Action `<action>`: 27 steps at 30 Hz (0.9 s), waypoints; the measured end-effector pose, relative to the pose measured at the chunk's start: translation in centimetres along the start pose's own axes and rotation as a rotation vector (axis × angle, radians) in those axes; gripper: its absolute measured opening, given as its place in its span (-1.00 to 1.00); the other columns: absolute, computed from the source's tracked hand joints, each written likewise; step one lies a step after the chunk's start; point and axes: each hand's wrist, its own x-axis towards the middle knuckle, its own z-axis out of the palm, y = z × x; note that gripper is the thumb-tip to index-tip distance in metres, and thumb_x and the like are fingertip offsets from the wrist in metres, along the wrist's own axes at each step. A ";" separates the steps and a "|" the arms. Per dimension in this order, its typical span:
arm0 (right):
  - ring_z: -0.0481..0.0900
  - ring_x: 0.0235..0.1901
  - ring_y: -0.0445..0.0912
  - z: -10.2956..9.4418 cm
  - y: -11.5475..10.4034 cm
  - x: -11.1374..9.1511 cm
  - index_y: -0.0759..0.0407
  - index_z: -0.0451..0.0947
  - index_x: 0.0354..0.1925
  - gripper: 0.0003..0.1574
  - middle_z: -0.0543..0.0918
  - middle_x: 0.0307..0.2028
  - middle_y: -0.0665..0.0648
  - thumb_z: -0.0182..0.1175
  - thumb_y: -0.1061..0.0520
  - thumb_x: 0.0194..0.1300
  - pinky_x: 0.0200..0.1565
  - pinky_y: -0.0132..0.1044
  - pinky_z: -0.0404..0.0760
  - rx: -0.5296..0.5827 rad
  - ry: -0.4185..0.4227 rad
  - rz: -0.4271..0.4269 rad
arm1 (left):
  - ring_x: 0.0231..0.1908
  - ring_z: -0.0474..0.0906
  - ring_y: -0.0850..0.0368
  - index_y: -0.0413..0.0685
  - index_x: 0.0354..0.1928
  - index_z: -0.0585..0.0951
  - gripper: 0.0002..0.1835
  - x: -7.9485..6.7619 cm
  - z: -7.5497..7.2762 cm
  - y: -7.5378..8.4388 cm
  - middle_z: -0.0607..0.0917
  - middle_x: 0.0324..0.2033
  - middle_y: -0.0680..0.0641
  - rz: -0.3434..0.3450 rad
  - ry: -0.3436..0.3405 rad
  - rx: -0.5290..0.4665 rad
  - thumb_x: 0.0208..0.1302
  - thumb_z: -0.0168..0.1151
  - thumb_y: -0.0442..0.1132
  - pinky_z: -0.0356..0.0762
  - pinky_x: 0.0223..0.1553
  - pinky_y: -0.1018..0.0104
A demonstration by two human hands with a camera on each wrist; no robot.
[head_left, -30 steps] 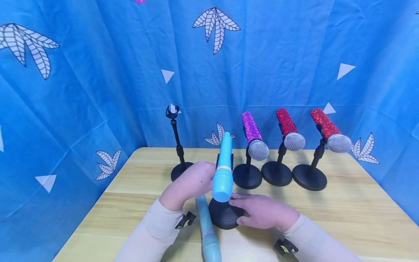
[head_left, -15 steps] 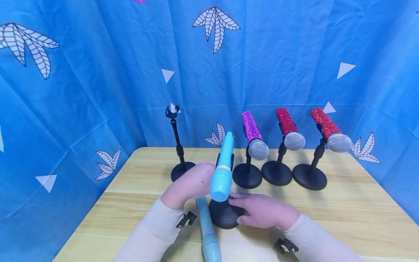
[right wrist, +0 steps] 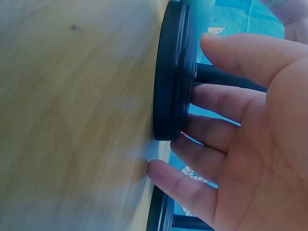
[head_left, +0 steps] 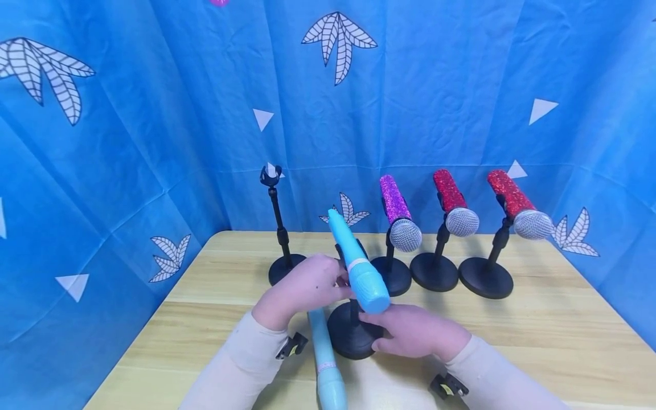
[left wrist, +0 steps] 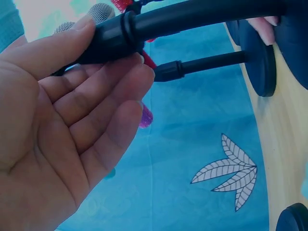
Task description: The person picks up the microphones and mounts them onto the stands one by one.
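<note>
A bright blue microphone [head_left: 367,282] sits slanted in the clip of a black desk stand [head_left: 351,336], its head toward the front right. My left hand [head_left: 306,285] pinches the thick collar [left wrist: 113,39] of that stand's pole between thumb and fingertips, just under the clip. Low on the other side, my right hand [head_left: 416,330] touches the round base [right wrist: 174,72] with nearly straight fingers; the thumb is apart from the pole in the right wrist view. Beside the base, a duller teal microphone [head_left: 325,356] lies on the table, partly below my left wrist.
Behind on the left stands a bare microphone stand [head_left: 279,222]. At the back right, stands hold a purple glitter microphone [head_left: 394,199], a red one [head_left: 450,191] and another red one [head_left: 509,191]. Blue cloth [head_left: 425,102] hangs behind the wooden table [head_left: 215,307].
The bright blue microphone has swung round on its stand: its head went right and its tail left. My left fingers shifted slightly at the collar; the right hand stayed at the base.
</note>
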 end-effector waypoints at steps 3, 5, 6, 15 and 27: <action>0.43 0.15 -0.06 0.0 0.0 0.0 -0.05 0.38 0.26 -0.36 0.48 0.17 0.05 0.17 -0.15 0.24 0.08 -0.10 0.45 -0.007 0.004 0.000 | -0.59 0.45 0.30 0.11 -0.37 0.66 -0.91 0.0 0.1 0.1 0.54 -0.65 0.23 -0.033 -0.026 0.003 0.15 0.32 -0.08 0.44 -0.52 0.39; 0.42 0.15 -0.06 0.0 0.0 0.0 -0.05 0.39 0.25 -0.37 0.48 0.16 0.05 0.17 -0.15 0.24 0.08 -0.10 0.45 -0.008 0.004 0.000 | -0.61 0.44 0.27 0.11 -0.39 0.64 -0.92 -0.1 0.2 0.1 0.52 -0.68 0.20 -0.039 -0.037 0.000 0.17 0.31 -0.10 0.43 -0.54 0.38; 0.41 0.16 -0.06 0.0 0.0 0.0 -0.04 0.39 0.25 -0.37 0.47 0.17 0.06 0.17 -0.15 0.24 0.09 -0.10 0.44 -0.009 0.006 -0.002 | -0.61 0.44 0.27 0.11 -0.38 0.64 -0.92 -0.1 0.1 0.1 0.52 -0.68 0.20 -0.033 -0.041 0.005 0.18 0.30 -0.10 0.43 -0.54 0.38; 0.40 0.17 -0.06 0.0 0.0 0.1 -0.06 0.38 0.26 -0.36 0.46 0.19 0.05 0.17 -0.15 0.24 0.09 -0.09 0.44 0.003 0.001 -0.001 | -0.55 0.47 0.27 0.09 -0.24 0.63 -0.84 -0.3 0.0 0.1 0.58 -0.55 0.22 -0.037 -0.059 -0.036 0.19 0.30 -0.06 0.47 -0.47 0.37; 0.40 0.18 -0.05 -0.2 -0.1 0.0 -0.07 0.38 0.26 -0.36 0.45 0.20 0.04 0.17 -0.16 0.25 0.10 -0.08 0.44 0.011 -0.006 0.005 | -0.52 0.48 0.25 0.09 -0.24 0.62 -0.90 0.1 0.4 -0.5 0.56 -0.57 0.17 -0.021 -0.069 -0.176 0.21 0.28 -0.15 0.47 -0.46 0.36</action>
